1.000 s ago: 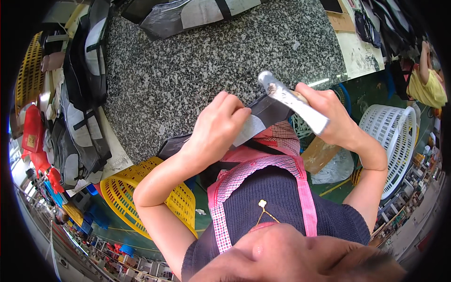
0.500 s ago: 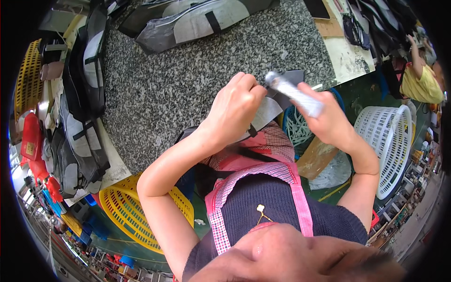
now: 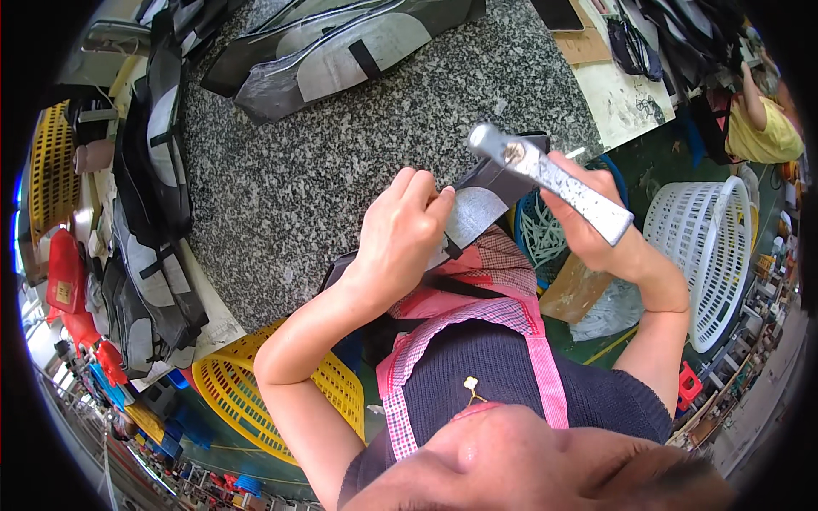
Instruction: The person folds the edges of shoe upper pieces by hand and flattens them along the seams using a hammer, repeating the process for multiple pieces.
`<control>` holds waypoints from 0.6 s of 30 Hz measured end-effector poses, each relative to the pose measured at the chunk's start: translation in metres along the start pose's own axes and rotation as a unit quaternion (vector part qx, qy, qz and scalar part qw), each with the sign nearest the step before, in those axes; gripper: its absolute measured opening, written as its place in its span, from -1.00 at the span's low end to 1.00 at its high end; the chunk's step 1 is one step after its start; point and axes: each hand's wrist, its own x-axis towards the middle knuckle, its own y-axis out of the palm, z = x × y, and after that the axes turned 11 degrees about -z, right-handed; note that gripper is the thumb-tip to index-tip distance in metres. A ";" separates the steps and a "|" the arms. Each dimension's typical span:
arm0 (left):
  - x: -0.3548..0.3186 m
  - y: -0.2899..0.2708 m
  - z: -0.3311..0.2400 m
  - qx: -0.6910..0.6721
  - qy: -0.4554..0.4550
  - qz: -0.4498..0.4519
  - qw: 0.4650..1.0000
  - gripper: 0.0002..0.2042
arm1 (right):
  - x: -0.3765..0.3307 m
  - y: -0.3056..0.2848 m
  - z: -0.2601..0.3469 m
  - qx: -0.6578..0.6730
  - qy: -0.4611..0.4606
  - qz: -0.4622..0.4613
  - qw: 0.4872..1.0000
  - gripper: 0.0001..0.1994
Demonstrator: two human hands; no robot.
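My right hand (image 3: 592, 221) is closed round a hammer (image 3: 558, 179), its worn metal head raised above the near right edge of a speckled granite slab (image 3: 298, 196). The fist hides most of the handle. Beneath the hammer lies a black and grey fabric piece (image 3: 479, 211) with a pale rounded panel and a short black strap, along the slab's near edge. My left hand (image 3: 396, 226) has its fingers curled over this piece and presses it against the stone. What lies under those fingers is hidden.
Similar fabric pieces (image 3: 362, 61) are stacked across the slab's far side, with more (image 3: 153, 264) at the left. A yellow basket (image 3: 247, 400), a white basket (image 3: 694, 255) and a blue bin of pale strips (image 3: 545, 234) stand below. Another person (image 3: 763, 128) is at the far right.
My left hand has slid left and nearer along the piece, uncovering more of its pale panel. The hammer, blurred before, now shows sharply, its head turned a little and its back end lower right.
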 end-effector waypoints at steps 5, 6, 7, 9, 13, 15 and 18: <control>0.001 0.000 -0.006 0.050 0.043 0.015 0.998 -0.78 | 0.001 0.008 -0.018 -0.064 0.073 0.078 0.992 -0.67; 0.001 0.001 -0.006 0.049 0.042 0.015 0.998 -0.78 | 0.000 0.008 -0.015 -0.050 0.006 0.012 0.999 -0.76; 0.000 0.001 -0.005 0.055 0.055 0.008 0.997 -0.79 | -0.002 0.008 -0.011 -0.035 -0.061 -0.054 0.996 -0.83; -0.001 0.001 -0.005 0.063 0.067 0.001 0.996 -0.79 | -0.002 0.015 -0.003 -0.011 0.012 -0.032 0.999 -0.89; -0.004 0.003 -0.005 0.068 0.075 -0.007 0.995 -0.80 | -0.004 0.018 -0.011 -0.058 0.137 0.062 0.987 -0.69; -0.007 0.004 -0.004 0.062 0.067 -0.015 0.996 -0.80 | -0.009 0.019 -0.014 -0.061 -0.042 -0.041 0.996 -0.69; -0.010 0.005 0.006 -0.033 -0.005 -0.056 0.998 -0.84 | -0.016 0.027 -0.013 -0.036 0.003 0.054 0.998 -0.81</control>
